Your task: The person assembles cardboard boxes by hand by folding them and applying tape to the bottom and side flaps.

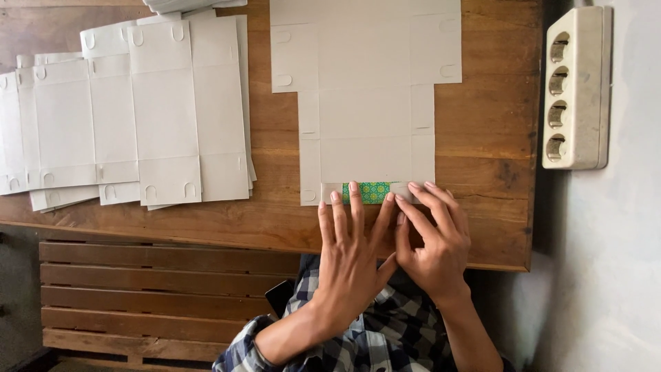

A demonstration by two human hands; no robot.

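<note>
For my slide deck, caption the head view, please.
Both hands, left hand and right hand, press a green-patterned flap of a flat cardboard box blank.

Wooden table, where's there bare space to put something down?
Bare wood on the table right of the flat box blank, and a strip between it and the stack of blanks. Crowded at the near edge, where left hand and right hand press the green-patterned flap.

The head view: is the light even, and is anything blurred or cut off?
Head view: soft, even daylight without glare; faint shadows under the left hand and right hand on the flat box blank; everything sharp; the blank's top and the stacked blanks at left run past the frame edges.
</note>
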